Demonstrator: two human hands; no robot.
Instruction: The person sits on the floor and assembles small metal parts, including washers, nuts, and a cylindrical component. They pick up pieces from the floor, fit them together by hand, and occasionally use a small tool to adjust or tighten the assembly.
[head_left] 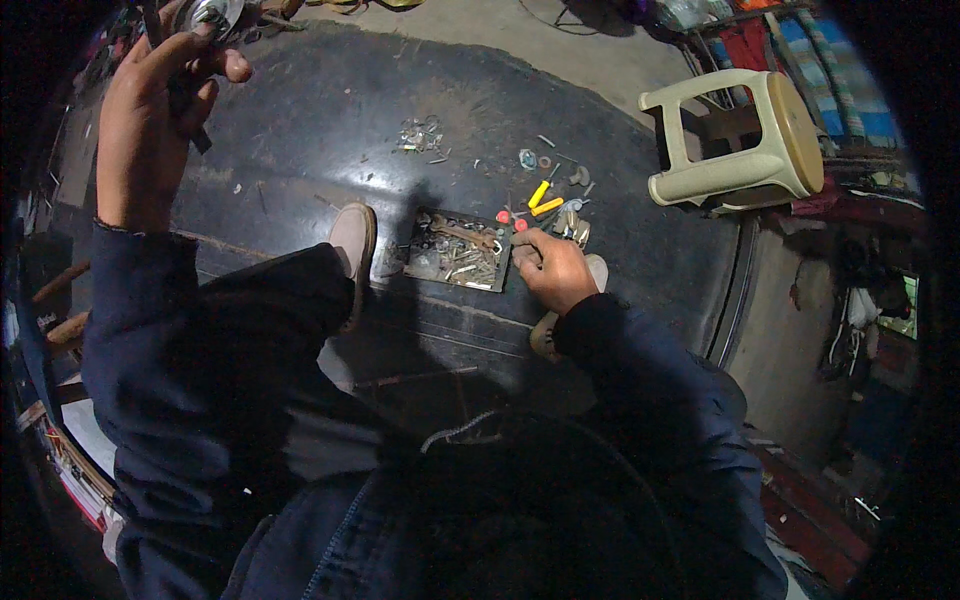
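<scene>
My left hand [160, 100] is raised at the upper left and is closed around a dark handle with a round shiny metal part [215, 14] at its top. My right hand [552, 268] reaches down to the right edge of a flat tray [420, 262] full of screws, bolts and small metal bits; its fingers are curled, and whether they pinch a small piece cannot be told. Just beyond it lie two yellow plugs [542, 198], red plugs [503, 217] and loose washers [528, 158]. The tray lies on a dark rubber mat [330, 120].
My shoe [354, 240] rests on the mat left of the tray. A cream plastic stool [740, 140] lies tipped on its side at the upper right. A small heap of metal scraps [420, 135] sits farther back. Cluttered shelves and cloth fill the right side.
</scene>
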